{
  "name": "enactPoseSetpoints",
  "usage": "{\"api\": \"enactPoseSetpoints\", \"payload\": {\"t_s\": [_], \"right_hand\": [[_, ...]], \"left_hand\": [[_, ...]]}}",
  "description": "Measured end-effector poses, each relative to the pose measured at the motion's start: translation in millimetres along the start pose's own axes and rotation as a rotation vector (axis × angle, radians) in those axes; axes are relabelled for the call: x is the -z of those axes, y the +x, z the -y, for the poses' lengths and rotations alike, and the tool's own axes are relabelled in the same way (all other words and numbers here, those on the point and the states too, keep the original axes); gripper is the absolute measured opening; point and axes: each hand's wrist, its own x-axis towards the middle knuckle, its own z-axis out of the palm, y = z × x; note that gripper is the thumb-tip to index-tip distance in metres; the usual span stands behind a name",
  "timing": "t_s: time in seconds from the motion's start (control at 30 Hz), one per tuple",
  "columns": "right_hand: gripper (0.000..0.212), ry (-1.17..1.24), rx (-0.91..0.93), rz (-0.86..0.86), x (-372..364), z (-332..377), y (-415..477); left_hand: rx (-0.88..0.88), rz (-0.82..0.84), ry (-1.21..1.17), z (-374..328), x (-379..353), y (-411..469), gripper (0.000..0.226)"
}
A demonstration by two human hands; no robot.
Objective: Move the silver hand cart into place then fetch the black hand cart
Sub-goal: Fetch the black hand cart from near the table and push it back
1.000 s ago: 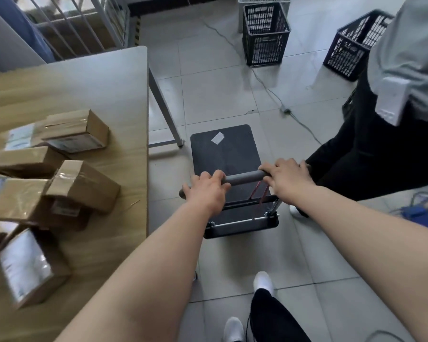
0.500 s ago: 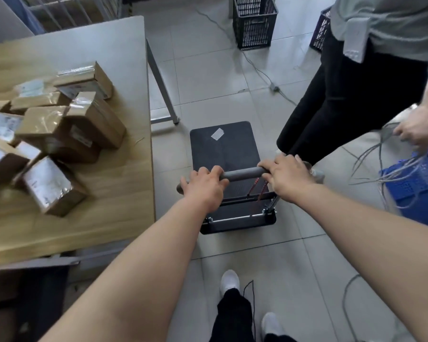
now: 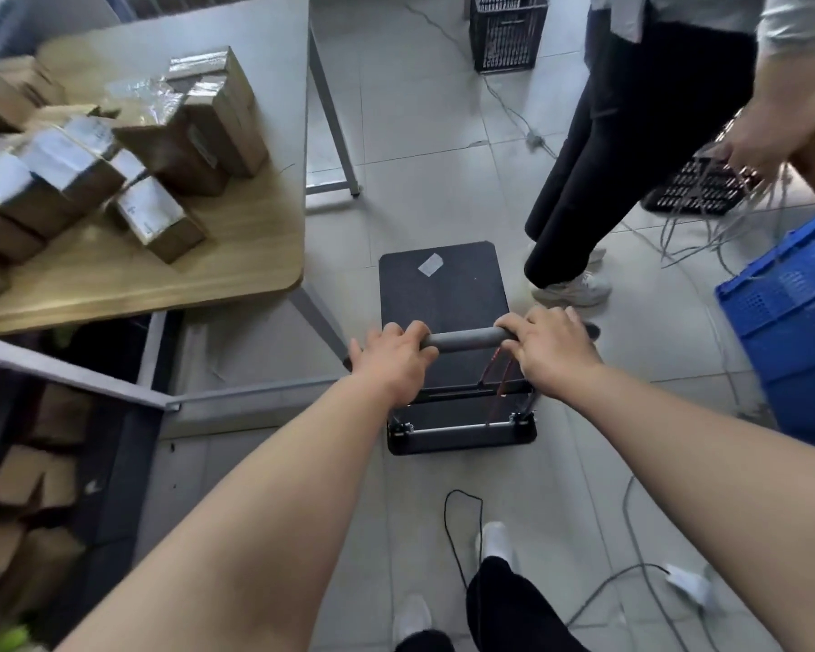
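Black hand cart point(image 3: 445, 294) sits on the floor off the table's point(image 3: 236, 256) near corner. Your left hand point(image 3: 391, 362) and right hand point(image 3: 551, 350) are both wrapped tight round its handle point(image 3: 464, 340). Steer clear of the bystander's shoe point(image 3: 572, 289) and loose cable point(image 3: 462, 515).

floor point(image 3: 424, 190): black hand cart point(image 3: 443, 294), blue crate point(image 3: 791, 312) | wooden table point(image 3: 236, 256): taped boxes point(image 3: 161, 134)

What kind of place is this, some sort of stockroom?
Probably a packing or parcel-sorting room: taped brown cardboard parcels heaped on a wooden table, black and blue plastic crates on the tiled floor, and a black platform hand cart.
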Motion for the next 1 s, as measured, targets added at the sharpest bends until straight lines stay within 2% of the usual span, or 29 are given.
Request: {"api": "enactPoseSetpoints", "payload": {"t_s": [0.3, 0.57, 0.8, 1.0], "right_hand": [[0.026, 0.019, -0.068, 0.005, -30, 33, -123], [0.02, 0.059, -0.135, -0.01, -68, 76, -237], [0.021, 0.084, -0.12, 0.028, -87, 85, -311], [0.02, 0.064, -0.039, 0.027, -98, 66, -371]], "left_hand": [[-0.047, -0.027, 0.012, 16, -56, -109, 0.024], [-0.07, 0.013, 0.025, 43, -98, -213, 0.025], [-0.047, 0.021, 0.034, 42, -132, -289, 0.029], [0.032, -0.003, 0.007, 15, -168, -352, 0.03]]}}
